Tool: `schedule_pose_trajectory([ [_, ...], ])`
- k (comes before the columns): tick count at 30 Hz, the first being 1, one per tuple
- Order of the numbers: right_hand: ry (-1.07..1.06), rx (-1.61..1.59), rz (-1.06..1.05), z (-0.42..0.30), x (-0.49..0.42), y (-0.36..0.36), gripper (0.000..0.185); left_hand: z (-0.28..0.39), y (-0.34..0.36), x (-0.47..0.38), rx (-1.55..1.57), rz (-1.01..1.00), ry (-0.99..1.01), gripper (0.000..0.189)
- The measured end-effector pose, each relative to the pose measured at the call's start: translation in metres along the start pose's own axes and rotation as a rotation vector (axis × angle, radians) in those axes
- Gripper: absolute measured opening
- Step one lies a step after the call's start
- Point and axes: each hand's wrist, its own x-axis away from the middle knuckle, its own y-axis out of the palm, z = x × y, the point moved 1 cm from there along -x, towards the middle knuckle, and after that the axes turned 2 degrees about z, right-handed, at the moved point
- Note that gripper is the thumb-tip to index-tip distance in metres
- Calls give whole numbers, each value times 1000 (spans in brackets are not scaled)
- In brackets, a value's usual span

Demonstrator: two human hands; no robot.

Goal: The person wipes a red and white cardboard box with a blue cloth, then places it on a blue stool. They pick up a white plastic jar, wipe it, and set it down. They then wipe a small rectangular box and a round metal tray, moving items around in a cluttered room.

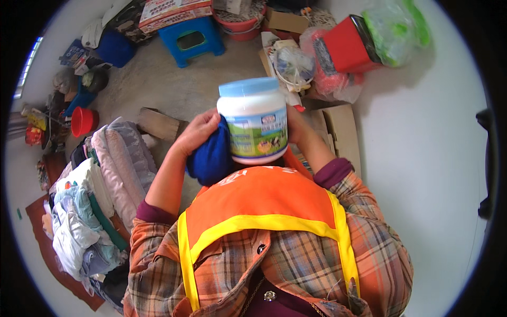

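Note:
A white plastic canister (253, 130) with a light blue screw lid (248, 87) is held upright in front of my chest. Its printed label shows a green meadow and cows. My left hand (202, 128) grips a dark blue cloth (212, 156), which is pressed against the canister's left side and hangs below the hand. My right hand (294, 125) holds the canister from the right; its fingers are hidden behind the label side. Just beneath the canister is the orange apron (261, 198) with yellow trim that I wear.
A blue plastic stool (192, 39) bears a printed carton (174, 14). Folded clothes and bedding (87, 222) are piled at left, near a red basin (84, 121). A cardboard box (158, 123) lies on the floor. Bagged goods and a red bin (348, 45) stand along the right wall (420, 158).

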Motion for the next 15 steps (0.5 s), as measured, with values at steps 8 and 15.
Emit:
schedule_pose_trajectory([
  [8, -41, 188, 110, -159, -89, 70, 54, 81, -68, -96, 274, 222, 81, 47],
  [15, -33, 213, 76, -206, -192, 113, 55, 95, -151, -146, 226, 355, -5, 46],
])
